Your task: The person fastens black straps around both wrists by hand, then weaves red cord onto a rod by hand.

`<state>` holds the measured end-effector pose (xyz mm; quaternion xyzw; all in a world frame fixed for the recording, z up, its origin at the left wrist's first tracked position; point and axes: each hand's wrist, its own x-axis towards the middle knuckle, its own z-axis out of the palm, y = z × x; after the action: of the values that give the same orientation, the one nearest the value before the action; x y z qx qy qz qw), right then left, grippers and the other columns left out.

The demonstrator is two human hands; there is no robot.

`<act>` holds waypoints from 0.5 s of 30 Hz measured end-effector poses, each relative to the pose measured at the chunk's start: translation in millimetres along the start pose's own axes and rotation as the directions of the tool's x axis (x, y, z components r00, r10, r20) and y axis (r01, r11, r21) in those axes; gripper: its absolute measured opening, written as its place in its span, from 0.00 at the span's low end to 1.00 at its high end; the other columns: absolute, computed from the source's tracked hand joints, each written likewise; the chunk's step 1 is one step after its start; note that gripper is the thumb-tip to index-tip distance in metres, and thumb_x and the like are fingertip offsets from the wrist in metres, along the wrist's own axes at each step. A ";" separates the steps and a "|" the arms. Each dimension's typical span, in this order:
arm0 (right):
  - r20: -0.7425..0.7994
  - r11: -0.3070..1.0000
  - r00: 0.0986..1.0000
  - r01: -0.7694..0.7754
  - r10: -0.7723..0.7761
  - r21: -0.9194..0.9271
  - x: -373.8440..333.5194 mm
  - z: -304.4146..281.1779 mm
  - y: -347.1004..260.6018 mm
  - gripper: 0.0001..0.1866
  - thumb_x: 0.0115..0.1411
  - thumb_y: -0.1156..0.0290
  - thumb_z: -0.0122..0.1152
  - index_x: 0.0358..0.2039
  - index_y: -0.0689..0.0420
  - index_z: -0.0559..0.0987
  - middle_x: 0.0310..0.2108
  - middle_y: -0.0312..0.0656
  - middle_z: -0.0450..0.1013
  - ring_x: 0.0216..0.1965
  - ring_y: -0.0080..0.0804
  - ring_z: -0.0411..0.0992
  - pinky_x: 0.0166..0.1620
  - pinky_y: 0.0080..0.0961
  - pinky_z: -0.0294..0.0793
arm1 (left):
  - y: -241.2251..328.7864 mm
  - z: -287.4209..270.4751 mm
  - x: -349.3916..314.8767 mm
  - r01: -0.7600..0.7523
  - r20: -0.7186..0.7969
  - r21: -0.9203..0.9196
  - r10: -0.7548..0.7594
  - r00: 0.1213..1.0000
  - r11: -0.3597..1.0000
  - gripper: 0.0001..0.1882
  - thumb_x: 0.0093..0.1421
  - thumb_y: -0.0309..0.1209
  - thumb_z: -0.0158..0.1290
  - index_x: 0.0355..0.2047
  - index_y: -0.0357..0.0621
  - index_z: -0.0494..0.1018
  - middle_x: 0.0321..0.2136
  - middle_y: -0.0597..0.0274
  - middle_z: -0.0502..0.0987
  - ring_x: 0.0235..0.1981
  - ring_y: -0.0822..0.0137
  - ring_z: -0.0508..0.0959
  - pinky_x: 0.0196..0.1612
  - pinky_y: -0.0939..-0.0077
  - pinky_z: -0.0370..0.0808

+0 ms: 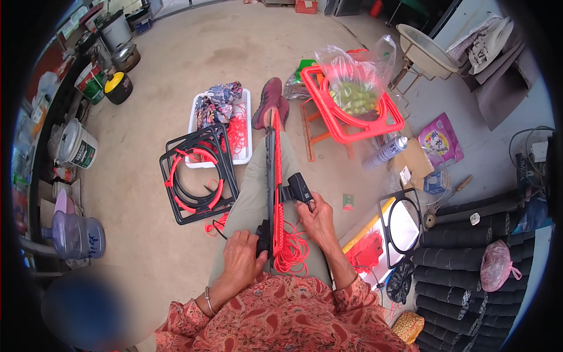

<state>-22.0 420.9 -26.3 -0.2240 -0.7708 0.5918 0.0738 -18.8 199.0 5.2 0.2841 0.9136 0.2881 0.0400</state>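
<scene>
A black frame (270, 170) stands edge-on over my lap, with red cord (279, 152) wound in tight turns along its right side. My left hand (239, 255) is closed at the near end of the frame, beside a small black device (264, 237). My right hand (318, 218) is closed to the right of the cord, its fingers partly hidden by a black box-shaped device (299, 188). What those fingers hold cannot be made out. Loose red cord (291, 253) hangs in a tangle between my hands, over my thigh.
A black frame with a round opening (173, 202) leans on a white tray (191, 120) holding cloth and red cord. At right stand a red-topped stool (311, 79) bearing a bag of green produce, a spray can (384, 154), another black frame (384, 229) and stacked black rolls (451, 258).
</scene>
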 end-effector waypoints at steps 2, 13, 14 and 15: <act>-0.018 0.985 0.997 0.069 -0.072 -0.155 0.3 -1.2 -7.8 0.17 0.56 0.72 0.57 0.46 0.65 0.72 0.19 0.29 0.68 0.19 0.13 0.59 0.22 0.16 0.59 | -4.7 -0.3 1.3 0.020 0.001 -0.037 -0.020 1.000 0.999 0.18 0.42 0.31 0.63 0.32 0.35 0.72 0.30 0.51 0.70 0.36 0.51 0.70 0.38 0.61 0.68; -0.023 0.873 0.936 -0.320 0.352 0.368 -11.0 -46.6 -20.7 0.09 0.58 0.67 0.57 0.36 0.58 0.74 0.14 0.31 0.65 0.14 0.16 0.61 0.17 0.16 0.60 | 5.8 2.0 -10.6 -0.013 -0.046 -0.010 0.012 0.999 1.000 0.19 0.42 0.29 0.63 0.34 0.38 0.70 0.31 0.53 0.68 0.36 0.52 0.67 0.37 0.61 0.62; -0.017 0.873 0.936 -0.321 0.352 0.366 -14.1 -44.6 -20.5 0.09 0.58 0.67 0.57 0.36 0.58 0.74 0.14 0.31 0.65 0.14 0.16 0.61 0.17 0.16 0.60 | 6.0 3.7 -12.4 -0.025 -0.048 0.016 0.025 0.999 1.000 0.20 0.42 0.29 0.63 0.35 0.38 0.69 0.32 0.53 0.68 0.36 0.52 0.67 0.37 0.61 0.62; -0.026 0.874 0.936 -0.318 0.352 0.366 -18.0 -42.7 -21.3 0.10 0.58 0.66 0.57 0.37 0.58 0.73 0.14 0.31 0.65 0.13 0.17 0.61 0.17 0.16 0.59 | 7.1 4.3 -11.7 -0.023 -0.051 0.016 0.024 0.998 1.000 0.20 0.42 0.29 0.63 0.35 0.38 0.69 0.32 0.53 0.68 0.36 0.52 0.67 0.37 0.61 0.62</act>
<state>4.7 446.5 8.9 -0.3640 -0.5961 0.7143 0.0448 -4.5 199.6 4.5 0.2877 0.9131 0.2888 0.0109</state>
